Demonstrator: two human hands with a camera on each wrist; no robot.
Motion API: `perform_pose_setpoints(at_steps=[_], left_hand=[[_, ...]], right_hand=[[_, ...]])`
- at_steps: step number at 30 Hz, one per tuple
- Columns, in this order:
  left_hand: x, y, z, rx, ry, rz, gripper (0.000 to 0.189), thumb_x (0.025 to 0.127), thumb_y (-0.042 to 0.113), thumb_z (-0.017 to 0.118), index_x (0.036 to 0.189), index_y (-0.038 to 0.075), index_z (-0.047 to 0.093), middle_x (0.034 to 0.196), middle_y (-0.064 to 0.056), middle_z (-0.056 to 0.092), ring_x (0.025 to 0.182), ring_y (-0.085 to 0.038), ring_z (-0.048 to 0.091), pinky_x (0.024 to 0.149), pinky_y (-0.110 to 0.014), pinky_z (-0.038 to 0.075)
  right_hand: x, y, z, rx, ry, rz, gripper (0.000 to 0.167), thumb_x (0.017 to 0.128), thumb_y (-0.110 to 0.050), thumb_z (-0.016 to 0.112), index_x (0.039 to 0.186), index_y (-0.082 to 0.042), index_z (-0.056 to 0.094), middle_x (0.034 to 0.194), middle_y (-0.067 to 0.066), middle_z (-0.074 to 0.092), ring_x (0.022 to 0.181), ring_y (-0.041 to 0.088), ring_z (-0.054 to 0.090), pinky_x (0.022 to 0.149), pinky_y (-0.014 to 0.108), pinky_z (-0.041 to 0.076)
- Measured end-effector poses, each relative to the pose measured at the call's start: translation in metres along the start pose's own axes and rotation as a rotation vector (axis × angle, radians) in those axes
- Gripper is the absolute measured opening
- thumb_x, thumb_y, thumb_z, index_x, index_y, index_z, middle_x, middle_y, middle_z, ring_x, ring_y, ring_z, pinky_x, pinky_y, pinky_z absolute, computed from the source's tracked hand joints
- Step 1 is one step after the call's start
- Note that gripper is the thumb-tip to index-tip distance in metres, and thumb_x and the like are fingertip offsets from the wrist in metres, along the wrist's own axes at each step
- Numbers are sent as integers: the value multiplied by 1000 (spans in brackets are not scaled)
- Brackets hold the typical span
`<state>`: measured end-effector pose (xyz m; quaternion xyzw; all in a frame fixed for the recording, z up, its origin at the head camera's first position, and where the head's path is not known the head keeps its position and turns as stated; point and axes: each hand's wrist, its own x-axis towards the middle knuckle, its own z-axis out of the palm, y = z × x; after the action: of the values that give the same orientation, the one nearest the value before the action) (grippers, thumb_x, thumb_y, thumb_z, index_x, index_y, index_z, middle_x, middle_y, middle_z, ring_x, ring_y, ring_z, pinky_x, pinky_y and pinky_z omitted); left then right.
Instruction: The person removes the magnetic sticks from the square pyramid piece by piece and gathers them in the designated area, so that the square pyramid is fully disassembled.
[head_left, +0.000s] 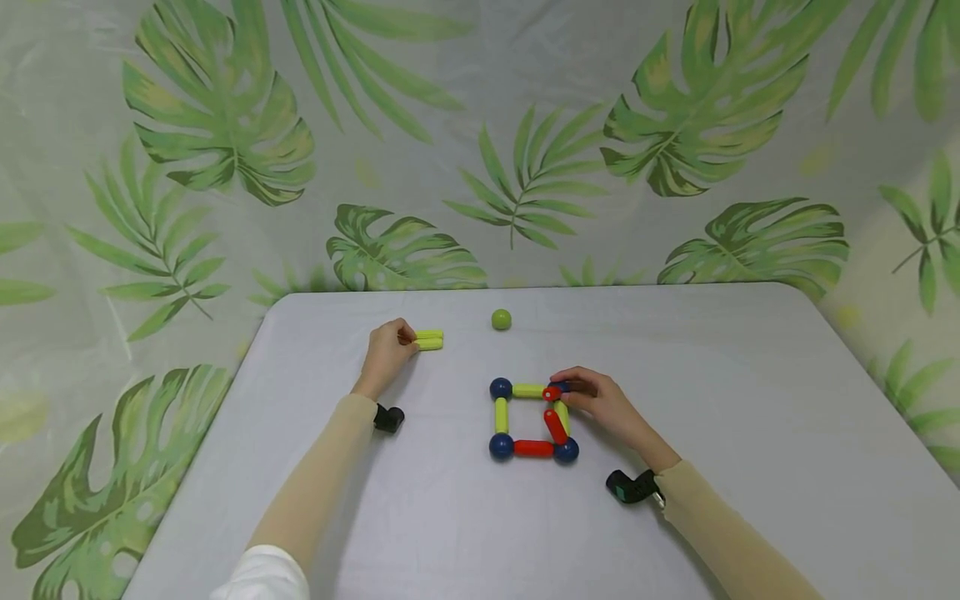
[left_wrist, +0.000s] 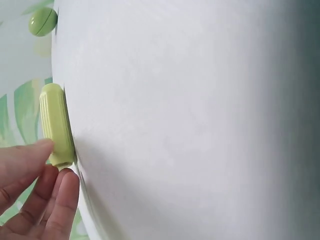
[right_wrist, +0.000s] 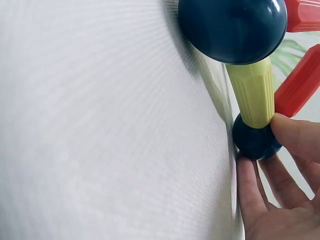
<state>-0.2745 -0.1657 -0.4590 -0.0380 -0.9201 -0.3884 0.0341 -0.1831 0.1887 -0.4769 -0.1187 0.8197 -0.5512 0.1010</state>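
My left hand (head_left: 387, 354) pinches the near end of a yellow-green rod (left_wrist: 57, 122) between thumb and fingers. Two such rods (head_left: 429, 343) lie side by side there. A square of magnetic rods and blue balls lies on the table. My right hand (head_left: 603, 404) grips the blue ball (right_wrist: 255, 140) at its far right corner, thumb by the yellow-green side rod (right_wrist: 252, 92). A red rod (right_wrist: 298, 82) rises from that ball. Another red rod (head_left: 556, 427) stands up from the near right ball (head_left: 566, 450). The square's front side is a red rod (head_left: 533, 448).
A green ball (head_left: 501, 319) sits near the far edge of the white-covered table (head_left: 450, 517). Two more blue balls, far left (head_left: 501, 388) and near left (head_left: 501, 446), form the square's left corners. A leaf-patterned curtain (head_left: 420, 167) hangs behind.
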Motion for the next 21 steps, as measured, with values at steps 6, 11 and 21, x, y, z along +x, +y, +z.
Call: perform_pose_setpoints(at_steps=[6, 11, 21], left_hand=[[-6, 10, -5, -66, 15, 115, 18, 83, -3, 70, 98, -5, 62, 97, -18, 62, 94, -30, 59, 81, -38, 51], [-22, 33, 6, -235, -87, 288, 21, 83, -5, 70, 103, -5, 62, 100, -20, 64, 94, -31, 63, 82, -36, 53], [-63, 83, 57, -344, -353, 431, 23, 85, -2, 69, 107, -6, 62, 103, -19, 64, 93, -24, 63, 82, -26, 52]], right_hand=[[0, -1, -1, -16, 1, -1, 30, 94, -6, 59, 124, -3, 59, 123, 16, 58, 110, 32, 55, 96, 47, 44], [-2, -4, -1, -15, 1, -7, 30, 94, -4, 59, 124, -2, 58, 123, 17, 57, 111, 33, 54, 97, 48, 43], [-8, -22, -1, -5, -22, -32, 30, 94, 0, 56, 124, 6, 56, 122, 23, 57, 110, 37, 54, 96, 50, 43]])
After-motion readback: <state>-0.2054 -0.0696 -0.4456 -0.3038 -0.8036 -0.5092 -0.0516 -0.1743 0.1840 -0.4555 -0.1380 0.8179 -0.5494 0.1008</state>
